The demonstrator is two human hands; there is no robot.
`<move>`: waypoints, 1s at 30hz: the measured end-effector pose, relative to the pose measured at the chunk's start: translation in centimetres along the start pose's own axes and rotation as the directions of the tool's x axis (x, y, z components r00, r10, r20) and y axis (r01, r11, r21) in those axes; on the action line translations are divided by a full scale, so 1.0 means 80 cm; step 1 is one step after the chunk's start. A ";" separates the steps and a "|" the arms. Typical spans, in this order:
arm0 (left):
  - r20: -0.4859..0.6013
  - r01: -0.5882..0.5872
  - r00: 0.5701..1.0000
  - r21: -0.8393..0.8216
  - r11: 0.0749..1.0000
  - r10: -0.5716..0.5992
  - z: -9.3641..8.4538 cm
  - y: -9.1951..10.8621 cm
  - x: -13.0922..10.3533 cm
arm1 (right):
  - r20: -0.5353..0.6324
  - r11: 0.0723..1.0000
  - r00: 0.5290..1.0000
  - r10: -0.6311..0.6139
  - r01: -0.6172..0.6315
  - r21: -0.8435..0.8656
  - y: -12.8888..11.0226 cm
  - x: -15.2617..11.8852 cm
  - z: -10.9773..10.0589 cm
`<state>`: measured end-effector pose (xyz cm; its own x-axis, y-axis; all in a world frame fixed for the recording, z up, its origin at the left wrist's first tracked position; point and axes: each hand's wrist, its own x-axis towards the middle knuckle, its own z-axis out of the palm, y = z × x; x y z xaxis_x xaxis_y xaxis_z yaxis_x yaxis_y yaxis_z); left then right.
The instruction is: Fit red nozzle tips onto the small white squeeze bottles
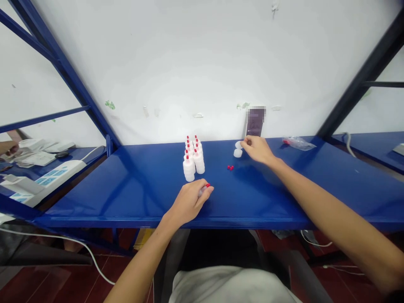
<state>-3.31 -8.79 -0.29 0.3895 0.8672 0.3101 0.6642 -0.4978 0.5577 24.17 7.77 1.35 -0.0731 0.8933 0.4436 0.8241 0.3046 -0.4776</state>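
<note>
My left hand (191,202) is closed around a small white bottle (202,191) with a red tip, low over the front of the blue table; most of the bottle is hidden by the fingers. Farther back on the right, my right hand (259,148) pinches a white cap (239,144) at its edge. Another white cap (237,153) lies just in front of it. A few tiny red tips (230,167) rest on the tabletop between my hands. Beyond my left hand, several white bottles (189,168) with red tips stand upright in two rows.
A blue table (139,181) runs along a white wall. A clear plastic bag (299,143) with something red inside lies at the back right. A dark upright object (255,122), partly blurred, leans on the wall. Power strips (47,181) and another person's hand (9,148) are at the left.
</note>
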 end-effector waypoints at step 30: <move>-0.086 -0.134 0.986 0.084 0.988 0.141 0.009 -0.009 -0.003 | 0.380 0.753 0.760 -0.528 0.211 0.624 -0.103 -0.084 0.007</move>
<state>-3.43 -8.67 -1.28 0.4225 0.7862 0.4509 0.6572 -0.6084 0.4450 17.54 -0.60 1.90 -0.7039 0.6434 0.3008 0.2544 0.6238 -0.7390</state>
